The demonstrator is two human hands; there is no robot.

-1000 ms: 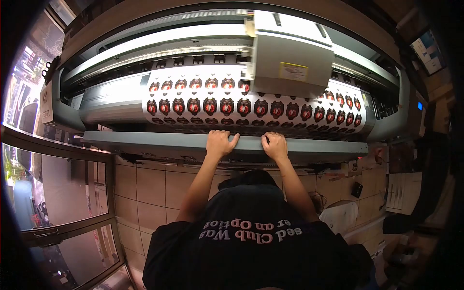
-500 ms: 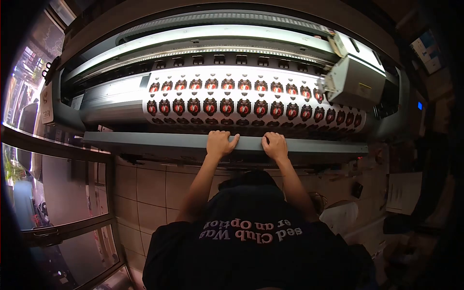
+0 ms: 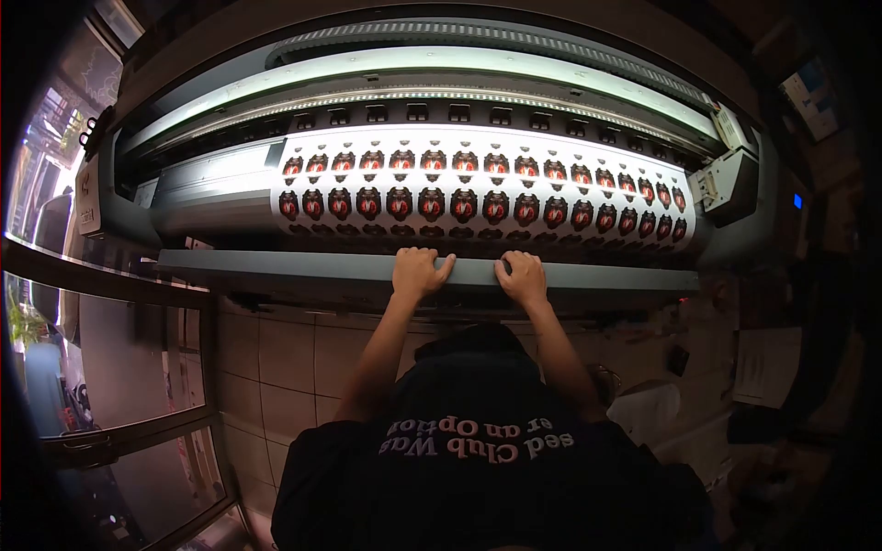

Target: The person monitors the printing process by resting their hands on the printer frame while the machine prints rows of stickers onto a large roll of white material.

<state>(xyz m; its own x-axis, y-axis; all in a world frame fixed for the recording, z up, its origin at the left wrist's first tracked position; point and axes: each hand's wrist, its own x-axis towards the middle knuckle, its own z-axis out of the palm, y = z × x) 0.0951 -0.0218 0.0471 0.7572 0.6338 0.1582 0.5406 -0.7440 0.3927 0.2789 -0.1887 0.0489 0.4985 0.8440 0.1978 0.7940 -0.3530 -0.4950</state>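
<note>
A wide-format printer (image 3: 588,83) spans the view in front of me. Along its front runs a long grey bar (image 3: 322,266). My left hand (image 3: 420,272) grips this bar near its middle, fingers curled over the far edge and thumb apart. A short way to the right, my right hand (image 3: 523,276) is hooked over the same bar. Beyond both hands lies a white printed sheet (image 3: 450,138) with rows of red and black emblems, curving down over the platen. At the sheet's right edge sits the print carriage (image 3: 730,188).
A glass door (image 3: 138,358) stands on the left, with daylight behind it. Tiled floor (image 3: 285,363) shows below the bar. A small blue display (image 3: 797,201) glows at the far right. Above the rail (image 3: 413,60) lies a cable chain (image 3: 459,32).
The print carriage has slid right, off most of the sheet, uncovering the emblems there. The cable chain has shifted along with it. Both hands stay in place on the bar.
</note>
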